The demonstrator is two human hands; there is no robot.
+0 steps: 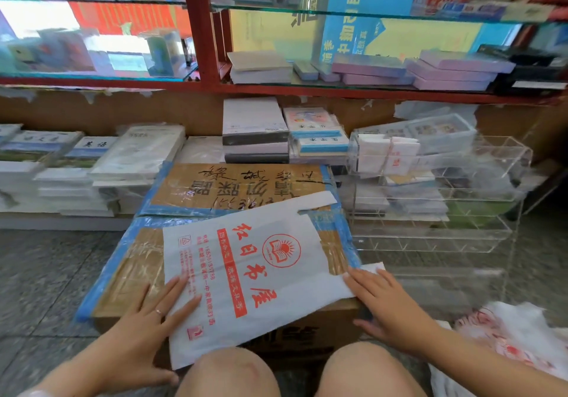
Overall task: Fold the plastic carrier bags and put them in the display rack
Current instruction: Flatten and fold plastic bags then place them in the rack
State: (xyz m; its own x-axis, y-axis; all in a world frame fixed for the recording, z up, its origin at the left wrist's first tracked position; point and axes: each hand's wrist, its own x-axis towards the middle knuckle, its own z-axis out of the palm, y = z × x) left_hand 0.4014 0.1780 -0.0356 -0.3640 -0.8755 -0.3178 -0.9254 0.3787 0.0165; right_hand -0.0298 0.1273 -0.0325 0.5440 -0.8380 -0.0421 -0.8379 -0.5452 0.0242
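The near corner of the white carrier bag point(246, 276) hangs over the front edge of the cardboard box point(233, 190) and is partly cut off behind the person's left knee point(229, 372). The heap of more white bags point(516, 344) right of the box runs out of view at the right and lower edges, so how many there are cannot be told. The shelves of the red cabinet point(203, 58) behind the box are blurred and most of the print on the books there is unreadable. The handwriting on the box top can be seen but is hard to make out.

The carrier bag lies flat and unfolded on the box top, red print up, its two handle strips pointing toward the clear acrylic rack point(436, 206), which stands just right of the box and holds a small stack of folded white bags point(384, 156) in its top tier.

The left hand point(144, 319) rests palm down at the left edge of the bag, its fingers point(179, 289) straight and slightly spread, pressing the plastic against the box. The right hand point(390, 304) lies flat at the box's right front corner, fingers straight and close together, their tips on the near handle strip; it grips nothing.
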